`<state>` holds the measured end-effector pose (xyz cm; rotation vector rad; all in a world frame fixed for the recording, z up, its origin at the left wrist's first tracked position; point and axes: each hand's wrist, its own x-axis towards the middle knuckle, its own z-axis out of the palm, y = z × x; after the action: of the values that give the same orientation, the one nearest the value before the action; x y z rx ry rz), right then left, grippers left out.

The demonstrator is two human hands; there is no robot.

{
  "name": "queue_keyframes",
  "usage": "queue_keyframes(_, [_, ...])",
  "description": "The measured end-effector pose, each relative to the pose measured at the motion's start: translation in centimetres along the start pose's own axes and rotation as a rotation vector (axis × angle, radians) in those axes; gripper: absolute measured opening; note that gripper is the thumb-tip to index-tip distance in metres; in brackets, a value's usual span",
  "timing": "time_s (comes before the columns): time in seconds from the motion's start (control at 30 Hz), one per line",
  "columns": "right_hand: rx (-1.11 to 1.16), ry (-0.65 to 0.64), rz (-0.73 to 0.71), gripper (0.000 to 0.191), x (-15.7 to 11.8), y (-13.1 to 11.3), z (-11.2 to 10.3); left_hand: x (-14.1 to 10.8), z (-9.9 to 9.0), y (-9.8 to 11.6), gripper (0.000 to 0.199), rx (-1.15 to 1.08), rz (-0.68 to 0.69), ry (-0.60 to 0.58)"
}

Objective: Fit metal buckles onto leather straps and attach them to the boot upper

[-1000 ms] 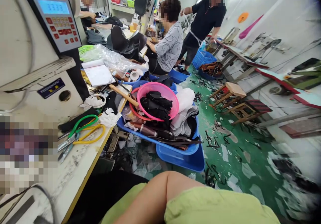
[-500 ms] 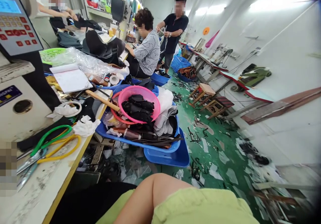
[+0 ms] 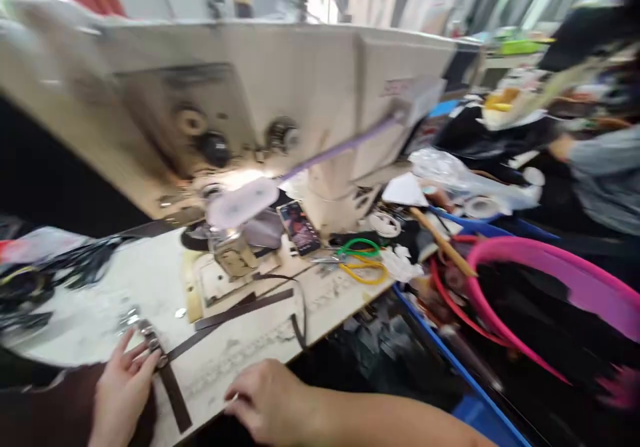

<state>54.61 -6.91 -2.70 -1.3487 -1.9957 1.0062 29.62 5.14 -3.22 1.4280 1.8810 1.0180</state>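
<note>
At the lower left, my left hand (image 3: 123,383) has its fingers closed round a metal buckle (image 3: 151,340) on a dark brown strap (image 3: 173,393). My right hand (image 3: 270,397) is curled at the table's front edge, blurred; a small pale bit shows at its fingertips, too small to name. Between and beyond the hands, more dark strips (image 3: 245,310) lie on the white table (image 3: 220,367), in front of the sewing machine (image 3: 320,100). A brown piece (image 3: 55,400) lies left of my left hand.
Green-handled scissors (image 3: 360,247), yellow-handled scissors (image 3: 365,272) and a phone (image 3: 299,228) lie by the machine. On the right are a pink basket (image 3: 520,340) with black pieces and a blue tub (image 3: 450,367). A person's sleeve (image 3: 607,173) shows at the far right.
The view has swung left from the room and floor to the sewing machine and table. Both my hands now show, the left with the buckled strap.
</note>
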Motion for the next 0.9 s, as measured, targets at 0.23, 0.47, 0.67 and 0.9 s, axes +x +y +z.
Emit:
queue_keyframes(0.23, [-0.394,0.184,-0.008,0.018,6.0,0.5,-3.1,0.4,-1.1,-1.8,0.054,0.133,0.211,0.071])
queue_keyframes(0.47, [-0.505,0.202,0.153,0.018,9.7,1.4,-2.4,-1.8,-2.9,-0.9,0.032,0.178,0.382,0.195])
queue_keyframes(0.67, [-0.415,0.212,0.142,0.012,10.9,0.3,-3.2,-5.5,1.2,3.2,0.043,-0.563,-0.243,-0.317])
queue_keyframes(0.9, [0.034,-0.046,0.178,0.005,12.5,-2.4,-3.1,-5.3,3.1,3.8,0.052,-1.010,-0.425,-0.193])
